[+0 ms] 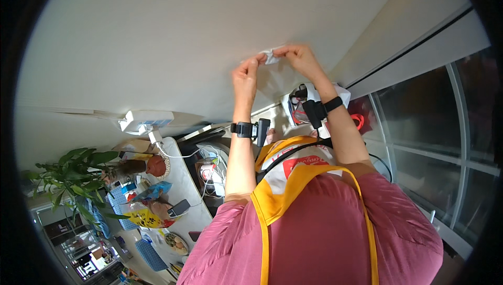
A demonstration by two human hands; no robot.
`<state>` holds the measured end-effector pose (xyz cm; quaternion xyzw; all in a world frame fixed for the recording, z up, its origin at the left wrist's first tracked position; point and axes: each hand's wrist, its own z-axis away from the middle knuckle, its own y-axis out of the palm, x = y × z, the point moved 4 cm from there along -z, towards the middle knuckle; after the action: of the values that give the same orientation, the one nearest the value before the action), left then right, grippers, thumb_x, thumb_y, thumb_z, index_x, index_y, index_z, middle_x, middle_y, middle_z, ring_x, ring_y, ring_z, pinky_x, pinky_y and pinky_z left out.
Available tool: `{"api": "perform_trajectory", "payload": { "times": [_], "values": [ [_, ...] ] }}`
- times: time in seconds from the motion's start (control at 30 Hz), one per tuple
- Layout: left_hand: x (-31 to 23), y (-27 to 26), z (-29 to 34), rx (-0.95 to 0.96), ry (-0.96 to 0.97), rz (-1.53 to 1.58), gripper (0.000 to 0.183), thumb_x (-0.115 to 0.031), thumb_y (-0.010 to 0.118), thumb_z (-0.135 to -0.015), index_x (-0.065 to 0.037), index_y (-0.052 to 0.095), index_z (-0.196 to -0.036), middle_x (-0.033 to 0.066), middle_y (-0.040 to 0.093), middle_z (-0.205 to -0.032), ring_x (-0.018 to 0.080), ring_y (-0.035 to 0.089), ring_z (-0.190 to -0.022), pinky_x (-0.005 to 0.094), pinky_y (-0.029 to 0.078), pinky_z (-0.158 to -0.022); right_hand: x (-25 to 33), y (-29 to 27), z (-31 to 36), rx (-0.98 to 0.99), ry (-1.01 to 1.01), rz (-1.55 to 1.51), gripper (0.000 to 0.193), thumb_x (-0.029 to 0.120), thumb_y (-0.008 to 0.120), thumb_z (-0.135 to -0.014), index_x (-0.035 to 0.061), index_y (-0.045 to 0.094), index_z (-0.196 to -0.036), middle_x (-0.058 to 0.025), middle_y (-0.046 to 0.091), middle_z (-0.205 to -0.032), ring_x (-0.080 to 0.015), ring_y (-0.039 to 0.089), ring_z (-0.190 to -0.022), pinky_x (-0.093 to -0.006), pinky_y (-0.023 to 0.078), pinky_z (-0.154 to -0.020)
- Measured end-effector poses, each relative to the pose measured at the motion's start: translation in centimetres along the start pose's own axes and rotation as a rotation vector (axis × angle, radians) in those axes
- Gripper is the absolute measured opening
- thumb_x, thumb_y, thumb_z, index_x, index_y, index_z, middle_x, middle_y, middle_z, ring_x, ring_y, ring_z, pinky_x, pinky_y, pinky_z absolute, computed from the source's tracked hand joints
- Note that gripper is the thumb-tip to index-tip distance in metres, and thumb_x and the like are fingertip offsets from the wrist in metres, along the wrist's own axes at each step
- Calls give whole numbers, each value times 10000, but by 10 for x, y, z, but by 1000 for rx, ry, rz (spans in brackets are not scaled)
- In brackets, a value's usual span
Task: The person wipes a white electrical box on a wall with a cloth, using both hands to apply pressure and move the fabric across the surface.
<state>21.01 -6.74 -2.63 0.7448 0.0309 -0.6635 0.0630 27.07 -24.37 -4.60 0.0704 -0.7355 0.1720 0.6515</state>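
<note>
Both of my arms reach up toward the pale wall (pixel 173 28). Between my fingertips is a small white piece (pixel 271 57), thin and crumpled-looking; its exact kind is too small to make out. My left hand (pixel 244 78) is closed, pinching the piece's left end between thumb and fingers. From the other side, my right hand (pixel 300 60) pinches its right end, fingers also closed. The piece is at or close to the wall; whether it touches cannot be told. Each wrist wears a black strap with a dark box.
An open white bag (pixel 343 94) with things in it stands below my right hand. To the left are a white power strip (pixel 149 121) with plugged cables, a leafy plant (pixel 78 177), and a cluttered table (pixel 196 219). Glass panes (pixel 419 127) line the right side.
</note>
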Motion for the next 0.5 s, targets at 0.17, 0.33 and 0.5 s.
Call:
{"api": "perform_trajectory", "payload": {
  "times": [0.17,0.33,0.5],
  "values": [
    [24,14,1,-17,-43,-138,329,-207,524,-1013,49,657,-1170,145,686,-1141,220,628,-1112,336,455,-1018,0,-2,9,-95,70,205,287,10,470,-905,-36,708,-1056,-122,729,-1028,-186,676,-978,-295,502,-910],
    [-26,55,-16,61,128,-11,340,-213,510,-1019,44,644,-1197,149,677,-1165,211,627,-1115,346,453,-1029,30,-41,4,-213,-51,-106,286,-5,461,-903,-42,705,-1048,-118,728,-992,-181,677,-959,-284,510,-883],
    [32,78,-19,142,-64,-205,343,-213,492,-1026,40,644,-1201,130,672,-1189,198,622,-1117,332,432,-1036,-38,-54,11,-316,40,-89,304,-2,438,-872,-38,717,-987,-135,737,-945,-186,697,-906,-291,528,-833]
  ]
}}
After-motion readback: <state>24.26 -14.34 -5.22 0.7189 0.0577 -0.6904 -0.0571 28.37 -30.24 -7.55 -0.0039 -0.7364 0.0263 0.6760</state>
